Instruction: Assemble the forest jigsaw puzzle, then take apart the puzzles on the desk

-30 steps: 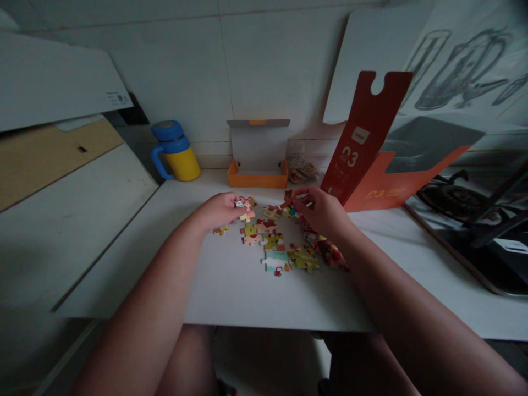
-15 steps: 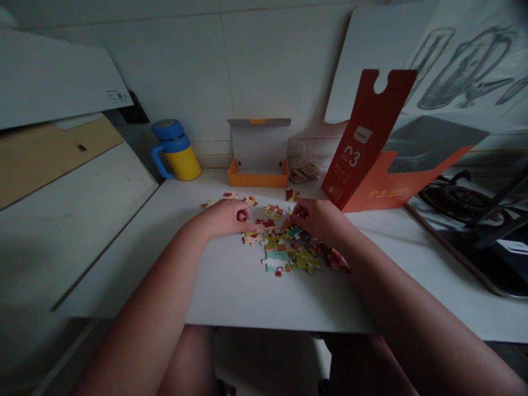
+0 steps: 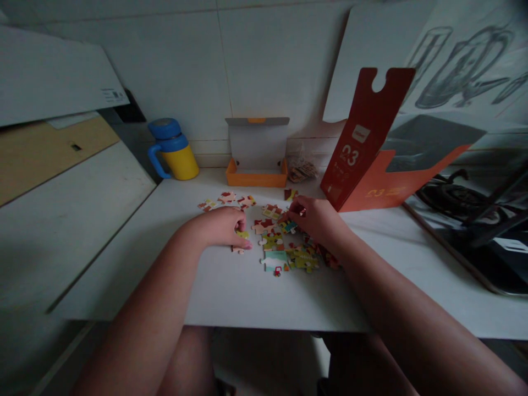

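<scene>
My left hand [image 3: 225, 226] has its fingers bent over a jigsaw puzzle piece [image 3: 238, 250] in green and pink, lying on the white table and partly hidden by the fingers. My right hand [image 3: 309, 213] is closed in a pinch at a blue and yellow puzzle piece [image 3: 289, 226], over the right side of the loose pieces. Between the hands lie a red and pink piece [image 3: 264, 226], a green piece [image 3: 272, 241] and a pale orange piece [image 3: 272, 211]. Nearer me, a light teal piece [image 3: 275, 260] adjoins an olive green piece [image 3: 303, 258]. More pieces are partly covered by my right wrist.
Several pieces [image 3: 226, 197] lie beyond my left hand. At the wall stand a blue and yellow mug [image 3: 181, 162], an opened orange box [image 3: 258, 179] and a clear bag of pieces [image 3: 302, 170]. A tall red-orange box [image 3: 355, 148] and a gas stove [image 3: 462, 209] are to the right.
My left hand has come nearer me, and the green and pink piece has shifted left, away from the other pieces. My right hand has moved slightly, with the blue and yellow piece at its fingers.
</scene>
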`<state>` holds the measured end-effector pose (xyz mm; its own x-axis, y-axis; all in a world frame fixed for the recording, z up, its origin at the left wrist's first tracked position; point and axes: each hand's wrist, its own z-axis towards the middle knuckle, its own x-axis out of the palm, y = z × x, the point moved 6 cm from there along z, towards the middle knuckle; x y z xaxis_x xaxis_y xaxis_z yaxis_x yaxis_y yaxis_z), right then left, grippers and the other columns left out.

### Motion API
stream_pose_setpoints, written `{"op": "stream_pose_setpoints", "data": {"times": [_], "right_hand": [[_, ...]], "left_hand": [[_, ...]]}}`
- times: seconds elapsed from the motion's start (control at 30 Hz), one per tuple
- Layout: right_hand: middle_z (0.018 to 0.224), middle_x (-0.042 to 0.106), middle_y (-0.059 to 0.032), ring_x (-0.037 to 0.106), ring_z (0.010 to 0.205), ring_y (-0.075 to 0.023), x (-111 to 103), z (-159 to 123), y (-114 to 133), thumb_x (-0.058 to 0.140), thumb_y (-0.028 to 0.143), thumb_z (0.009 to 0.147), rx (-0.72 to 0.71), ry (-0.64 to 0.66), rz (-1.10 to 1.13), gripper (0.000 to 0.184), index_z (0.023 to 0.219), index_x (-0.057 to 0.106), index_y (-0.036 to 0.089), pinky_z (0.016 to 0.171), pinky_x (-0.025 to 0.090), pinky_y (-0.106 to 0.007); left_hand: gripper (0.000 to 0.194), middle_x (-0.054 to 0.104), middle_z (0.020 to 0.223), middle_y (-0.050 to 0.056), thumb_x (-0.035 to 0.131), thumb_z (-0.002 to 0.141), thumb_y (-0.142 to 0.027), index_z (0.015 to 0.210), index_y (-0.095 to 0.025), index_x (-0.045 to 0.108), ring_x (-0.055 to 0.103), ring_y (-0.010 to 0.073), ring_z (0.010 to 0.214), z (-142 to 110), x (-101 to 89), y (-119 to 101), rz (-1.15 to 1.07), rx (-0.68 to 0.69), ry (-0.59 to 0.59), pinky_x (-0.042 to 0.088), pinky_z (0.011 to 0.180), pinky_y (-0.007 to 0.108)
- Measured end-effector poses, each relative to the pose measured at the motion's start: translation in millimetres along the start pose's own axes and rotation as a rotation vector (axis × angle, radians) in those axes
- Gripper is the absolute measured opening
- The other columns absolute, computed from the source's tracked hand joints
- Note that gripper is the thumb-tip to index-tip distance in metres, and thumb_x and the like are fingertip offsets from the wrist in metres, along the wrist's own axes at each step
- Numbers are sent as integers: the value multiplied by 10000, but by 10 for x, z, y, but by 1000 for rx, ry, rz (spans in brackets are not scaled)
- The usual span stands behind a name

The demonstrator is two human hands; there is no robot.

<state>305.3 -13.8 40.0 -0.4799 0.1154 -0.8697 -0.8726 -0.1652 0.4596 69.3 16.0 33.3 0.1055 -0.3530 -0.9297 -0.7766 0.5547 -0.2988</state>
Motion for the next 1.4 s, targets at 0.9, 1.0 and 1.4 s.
{"op": "stream_pose_setpoints", "data": {"times": [0.9, 1.0, 1.4], "right_hand": [[903, 777, -63, 681, 771, -199, -182, -6, -154, 710, 409, 928, -101, 164, -200, 202, 940, 753, 211, 671, 416, -284], [1046, 770, -122, 716, 894, -254, -233, -35, -335, 720, 528, 918, -84, 192, -304, 378, 1093, 737, 193, 741, 465, -313], [1198, 712, -226, 700, 1111, -359, -141, -140, -324, 788, 569, 862, -110, 282, -403, 598, 1268, 681, 144, 905, 524, -392]], "left_hand": [[186, 672, 939, 44, 678, 986, -383, 961, -210, 742, 629, 198, 879, 107, 139, -597, -84, 417, -196, 473, 815, 331], [311, 680, 1013, 69, 737, 942, -488, 1046, -196, 748, 647, 220, 926, 98, 230, -768, -111, 443, -178, 493, 823, 344], [561, 647, 1154, 119, 868, 787, -555, 1189, -196, 712, 626, 322, 1144, 95, 464, -1149, -47, 510, -254, 517, 1012, 447]]}}
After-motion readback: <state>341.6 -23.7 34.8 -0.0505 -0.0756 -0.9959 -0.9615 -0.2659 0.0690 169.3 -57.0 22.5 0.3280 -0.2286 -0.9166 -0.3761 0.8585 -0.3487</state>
